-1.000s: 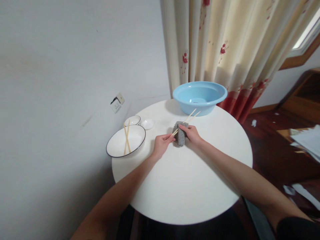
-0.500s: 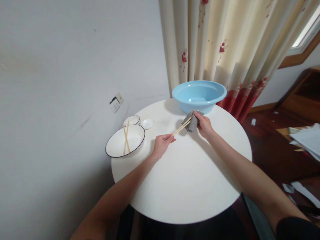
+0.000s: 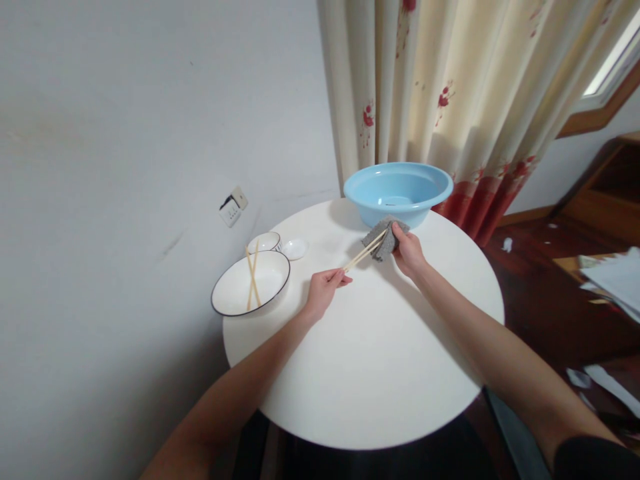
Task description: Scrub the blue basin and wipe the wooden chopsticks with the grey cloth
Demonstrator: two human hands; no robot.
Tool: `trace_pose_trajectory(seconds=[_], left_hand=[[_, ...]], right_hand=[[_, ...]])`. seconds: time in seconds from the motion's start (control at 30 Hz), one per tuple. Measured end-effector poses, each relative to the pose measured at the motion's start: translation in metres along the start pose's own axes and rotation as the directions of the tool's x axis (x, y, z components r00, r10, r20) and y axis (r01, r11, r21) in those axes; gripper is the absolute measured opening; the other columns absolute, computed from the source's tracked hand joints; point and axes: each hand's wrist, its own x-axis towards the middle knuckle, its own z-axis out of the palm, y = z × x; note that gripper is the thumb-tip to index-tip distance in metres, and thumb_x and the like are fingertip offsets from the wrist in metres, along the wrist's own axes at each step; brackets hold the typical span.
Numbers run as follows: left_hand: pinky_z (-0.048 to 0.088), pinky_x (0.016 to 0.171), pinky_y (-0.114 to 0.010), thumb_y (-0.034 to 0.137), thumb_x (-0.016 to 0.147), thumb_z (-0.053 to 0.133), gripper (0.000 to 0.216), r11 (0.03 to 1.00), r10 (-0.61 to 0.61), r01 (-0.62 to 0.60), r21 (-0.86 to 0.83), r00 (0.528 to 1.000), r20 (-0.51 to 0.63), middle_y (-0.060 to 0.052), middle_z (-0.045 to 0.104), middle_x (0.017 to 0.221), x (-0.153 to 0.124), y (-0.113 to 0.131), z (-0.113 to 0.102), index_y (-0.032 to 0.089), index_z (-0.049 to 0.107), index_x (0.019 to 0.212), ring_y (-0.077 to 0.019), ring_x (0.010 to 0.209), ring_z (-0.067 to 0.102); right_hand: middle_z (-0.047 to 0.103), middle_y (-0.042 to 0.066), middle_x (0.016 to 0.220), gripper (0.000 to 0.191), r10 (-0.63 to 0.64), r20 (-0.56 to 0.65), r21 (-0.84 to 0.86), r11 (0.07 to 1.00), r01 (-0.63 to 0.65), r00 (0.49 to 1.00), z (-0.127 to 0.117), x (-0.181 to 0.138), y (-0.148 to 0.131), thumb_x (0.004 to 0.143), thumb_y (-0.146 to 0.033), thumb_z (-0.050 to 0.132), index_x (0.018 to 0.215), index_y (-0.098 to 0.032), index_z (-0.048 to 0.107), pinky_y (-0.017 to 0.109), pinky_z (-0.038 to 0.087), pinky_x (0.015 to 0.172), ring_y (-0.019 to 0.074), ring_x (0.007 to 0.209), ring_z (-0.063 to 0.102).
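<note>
My left hand pinches the near end of a pair of wooden chopsticks that slant up to the right over the round white table. My right hand is closed round a folded grey cloth wrapped about the far tips of those chopsticks, just in front of the light blue basin.
A white bowl with a dark rim at the table's left holds another pair of chopsticks. Behind it stand a small white bowl and a small white dish. Wall at left, curtain behind, papers on the floor at right.
My right hand slid the grey cloth along the chopsticks from near my left hand out to their far tips by the basin. My left hand stayed in place.
</note>
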Motion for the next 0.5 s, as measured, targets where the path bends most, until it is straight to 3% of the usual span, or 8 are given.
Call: trace_pose_trajectory(seconds=[0.2, 0.5], left_hand=[[0.061, 0.091, -0.039, 0.063, 0.074, 0.082, 0.052, 0.996, -0.044, 0.051, -0.078, 0.996, 0.083, -0.013, 0.078, 0.086, -0.0003, -0.0015, 0.0007, 0.011, 0.078, 0.078, -0.0192, 0.079, 0.072], [0.061, 0.087, -0.039, 0.061, 0.067, 0.089, 0.055, 0.997, -0.073, 0.075, -0.028, 0.996, 0.053, -0.013, 0.079, 0.082, -0.001, -0.0035, -0.0013, 0.011, 0.079, 0.088, -0.0203, 0.078, 0.073]], right_hand=[[0.078, 0.005, 0.091, 0.045, -0.016, 0.021, 0.013, 1.0, 0.016, 1.0, -0.0003, 0.0001, -0.002, 0.068, -0.057, 0.087, 0.089, -0.022, 0.069, 0.037, 0.061, 0.08, 0.0252, 0.093, 0.072], [0.078, 0.006, 0.091, 0.05, -0.014, 0.059, -0.01, 1.0, 0.015, 0.998, 0.0035, -0.0073, -0.0035, 0.065, -0.062, 0.087, 0.088, -0.022, 0.07, 0.038, 0.059, 0.081, 0.0267, 0.097, 0.072]])
